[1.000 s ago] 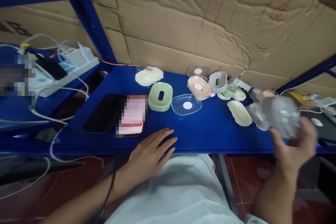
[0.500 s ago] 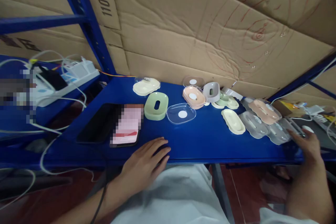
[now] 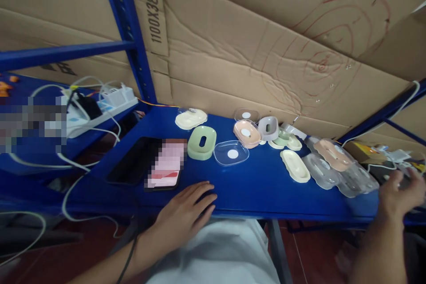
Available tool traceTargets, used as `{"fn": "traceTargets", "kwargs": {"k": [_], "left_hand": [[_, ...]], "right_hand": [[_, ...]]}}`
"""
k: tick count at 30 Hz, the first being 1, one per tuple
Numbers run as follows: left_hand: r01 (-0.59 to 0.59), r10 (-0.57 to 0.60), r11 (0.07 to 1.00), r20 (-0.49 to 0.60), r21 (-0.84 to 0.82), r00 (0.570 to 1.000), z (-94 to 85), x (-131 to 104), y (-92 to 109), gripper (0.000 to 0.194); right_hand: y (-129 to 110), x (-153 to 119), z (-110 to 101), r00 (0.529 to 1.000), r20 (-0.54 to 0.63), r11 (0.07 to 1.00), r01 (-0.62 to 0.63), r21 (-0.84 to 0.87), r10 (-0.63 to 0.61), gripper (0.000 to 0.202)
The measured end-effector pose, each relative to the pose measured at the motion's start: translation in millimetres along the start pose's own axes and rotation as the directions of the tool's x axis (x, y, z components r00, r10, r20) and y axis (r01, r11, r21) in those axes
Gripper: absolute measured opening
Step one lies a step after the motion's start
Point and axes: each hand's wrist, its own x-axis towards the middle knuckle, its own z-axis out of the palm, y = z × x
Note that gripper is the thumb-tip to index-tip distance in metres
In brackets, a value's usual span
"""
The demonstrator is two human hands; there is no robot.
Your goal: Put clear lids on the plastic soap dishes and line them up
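- Now the left hand [image 3: 181, 217] lies flat on the front edge of the blue shelf [image 3: 259, 186], palm down, fingers spread a little and pointing to about 1 o'clock; it holds nothing.
- Just beyond this hand, at about 11 o'clock from it, a phone [image 3: 164, 165] lies flat on the shelf, and a dark tablet [image 3: 133, 160] lies touching it on the 9 o'clock side.
- The right hand [image 3: 397, 193] is at the far right end of the shelf, blurred; its fingers look loosely curled and partly open, and whether they hold something cannot be told.
- Closest to the right hand, at about 10 o'clock from it, is a group of clear lids [image 3: 353, 177] lying side by side, and a peach soap dish [image 3: 333, 154] rests on the back of them.
- A cream tray [image 3: 294, 165] lies at 9 o'clock from the clear lids, just beside them.
- Near the middle of the shelf a green soap dish [image 3: 201, 142] stands next to a clear lid with a white sticker [image 3: 231, 152], which is at its 3 o'clock side.
- Behind these, close to the cardboard wall [image 3: 253, 53], there are a cream dish [image 3: 191, 118], a pink dish [image 3: 246, 133] and a grey dish [image 3: 268, 128].
- On the neighbouring shelf, at 9 o'clock, a white power strip [image 3: 103, 113] lies with several white cables [image 3: 83, 142].
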Motion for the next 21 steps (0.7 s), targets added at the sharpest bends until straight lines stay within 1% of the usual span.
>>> {"fn": "traceTargets", "kwargs": {"k": [1, 2, 3, 4, 5, 6, 7, 8, 9, 10, 11, 13, 15, 17, 18, 19, 21], "left_hand": [[0.004, -0.004, 1.0, 0.005, -0.002, 1.0, 0.1, 0.1, 0.2, 0.026], [0.011, -0.011, 1.0, 0.008, -0.004, 1.0, 0.2, 0.0, 0.4, 0.025], [0.018, -0.018, 1.0, 0.01, -0.006, 1.0, 0.2, -0.3, 0.5, 0.025], [0.024, -0.024, 1.0, 0.013, -0.008, 1.0, 0.2, -0.8, 0.5, 0.025], [0.026, -0.026, 1.0, 0.017, -0.008, 1.0, 0.1, -1.5, 0.5, 0.025], [0.026, -0.026, 1.0, 0.022, -0.004, 0.999, -0.1, -2.2, 0.5, 0.025], [0.027, -0.027, 1.0, 0.027, 0.002, 0.999, -0.5, -2.9, 0.5, 0.026], [0.03, -0.03, 0.999, 0.032, 0.013, 0.999, -1.1, -3.4, 0.5, 0.027], [0.031, -0.032, 0.999, 0.034, 0.027, 0.999, -1.8, -3.7, 0.5, 0.029], [0.031, -0.032, 0.999, 0.031, 0.043, 0.999, -2.6, -3.6, 0.7, 0.031], [0.03, -0.031, 0.998, 0.025, 0.059, 0.999, -3.4, -3.2, 0.9, 0.033], [0.03, -0.032, 0.996, 0.015, 0.087, 0.999, -4.4, -1.8, 1.4, 0.039], [0.038, -0.04, 0.995, 0.018, 0.097, 0.999, -4.3, 0.1, 2.0, 0.046], [0.04, -0.043, 0.995, 0.033, 0.091, 0.999, -3.1, 1.8, 2.9, 0.052], [0.048, -0.052, 0.995, 0.044, 0.087, 0.998, -2.2, 2.4, 3.7, 0.055], [0.057, -0.061, 0.995, 0.054, 0.084, 0.997, -1.3, 3.0, 4.7, 0.057], [0.081, -0.088, 0.993, 0.076, 0.083, 0.993, -0.2, 4.3, 7.1, 0.06]], "right_hand": [[-31.6, -8.9, 3.2, 0.981, -0.178, 0.995, 0.092, 0.044, -0.083, 0.07], [-67.8, -22.0, 7.4, 0.958, -0.233, 0.98, 0.187, 0.075, -0.165, 0.065], [-106.9, -39.1, 12.8, 0.948, -0.171, 0.951, 0.289, 0.111, -0.268, 0.06], [-146.9, -59.7, 19.5, 0.909, 0.011, 0.895, 0.408, 0.18, -0.417, 0.054], [-185.5, -82.8, 27.7, 0.763, 0.239, 0.79, 0.521, 0.323, -0.601, 0.048], [-220.5, -107.3, 37.2, 0.491, 0.411, 0.64, 0.579, 0.505, -0.768, 0.045], [-250.5, -132.1, 47.4, 0.215, 0.486, 0.512, 0.574, 0.639, -0.847, 0.046], [-274.1, -156.1, 57.7, 0.029, 0.487, 0.42, 0.55, 0.721, -0.873, 0.048], [-291.1, -178.1, 67.3, -0.069, 0.456, 0.355, 0.53, 0.77, -0.887, 0.05], [-301.6, -197.0, 75.4, -0.137, 0.437, 0.317, 0.505, 0.803, -0.889, 0.049], [-306.4, -212.2, 81.4, -0.181, 0.424, 0.297, 0.48, 0.825, -0.887, 0.045], [-304.3, -228.9, 85.5, -0.219, 0.418, 0.298, 0.429, 0.853, -0.881, 0.036], [-295.7, -228.5, 81.2, -0.235, 0.425, 0.326, 0.367, 0.872, -0.874, 0.029], [-288.9, -216.9, 74.5, -0.223, 0.442, 0.366, 0.311, 0.877, -0.869, 0.025], [-286.8, -209.4, 72.5, -0.203, 0.451, 0.386, 0.291, 0.875, -0.869, 0.027], [-285.2, -201.9, 72.3, -0.165, 0.463, 0.407, 0.285, 0.868, -0.871, 0.031], [-281.2, -188.9, 78.1, -0.049, 0.485, 0.446, 0.323, 0.835, -0.873, 0.037]]}}
